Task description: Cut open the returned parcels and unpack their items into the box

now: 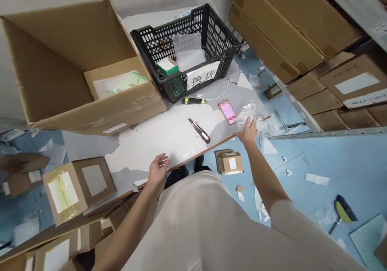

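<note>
My left hand [158, 169] hovers at the table's front edge, fingers loosely bent and apart, with nothing in it. At the table's right end, my right hand [249, 131] rests its fingers against a crumpled piece of clear plastic wrap [246, 113]; its thumb is spread away toward the edge. Between the hands lies a red and black box cutter [200, 131] with its blade out. Behind it is a yellow and black utility knife [193, 101]. A pink phone-shaped item [227, 112], blurred out, lies just left of the plastic.
A large open carton [130, 104] and a black plastic crate [225, 63] stand on the white table [145, 138]. A taped box [93, 182] sits at the left end. Stacked cartons [278, 33] fill the right shelf. A small box [231, 162], paper scraps and a broom [343, 210] are on the blue floor.
</note>
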`<state>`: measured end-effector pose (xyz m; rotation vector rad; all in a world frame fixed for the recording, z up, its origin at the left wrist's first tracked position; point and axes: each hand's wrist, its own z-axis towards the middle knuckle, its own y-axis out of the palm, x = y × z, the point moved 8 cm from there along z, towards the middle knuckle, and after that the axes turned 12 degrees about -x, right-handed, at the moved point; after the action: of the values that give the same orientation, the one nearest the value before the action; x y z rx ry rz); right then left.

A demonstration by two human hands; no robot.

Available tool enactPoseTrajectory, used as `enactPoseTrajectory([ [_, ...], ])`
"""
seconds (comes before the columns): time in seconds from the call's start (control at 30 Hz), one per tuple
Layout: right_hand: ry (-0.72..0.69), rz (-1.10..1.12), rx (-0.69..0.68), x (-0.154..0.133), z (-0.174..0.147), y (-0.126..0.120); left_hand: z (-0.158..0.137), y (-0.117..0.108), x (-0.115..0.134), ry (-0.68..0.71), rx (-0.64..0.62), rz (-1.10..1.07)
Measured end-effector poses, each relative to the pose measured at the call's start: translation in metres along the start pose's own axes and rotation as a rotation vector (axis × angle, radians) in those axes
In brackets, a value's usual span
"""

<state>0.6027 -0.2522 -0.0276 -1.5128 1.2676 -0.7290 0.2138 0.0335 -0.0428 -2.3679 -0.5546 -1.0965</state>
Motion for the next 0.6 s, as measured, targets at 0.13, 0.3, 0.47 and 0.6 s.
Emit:
enactPoseTrajectory([
  [0.13, 0.062, -0.078, -0.221, 0.016, 0.03, 0.021, 0.025, 0.053, 0.022, -0.008, -0.164, -0.028],
  [0.3, 0.01, -0.026, -0.069, 0.018, -0.014, 0.023, 0.061, 0.193, 0.088, -0.087, -0.658, -0.059],
  [0.47, -0.242, 0.168, 0.139, 0.008, -0.113, 0.026, 0.052, 0.303, 0.117, -0.17, -0.893, -0.262],
  [0.6, -0.273, 0.395, 0.232, 0.028, -0.178, 0.033, 0.024, 0.35, 0.113, -0.163, -0.989, -0.283],
])
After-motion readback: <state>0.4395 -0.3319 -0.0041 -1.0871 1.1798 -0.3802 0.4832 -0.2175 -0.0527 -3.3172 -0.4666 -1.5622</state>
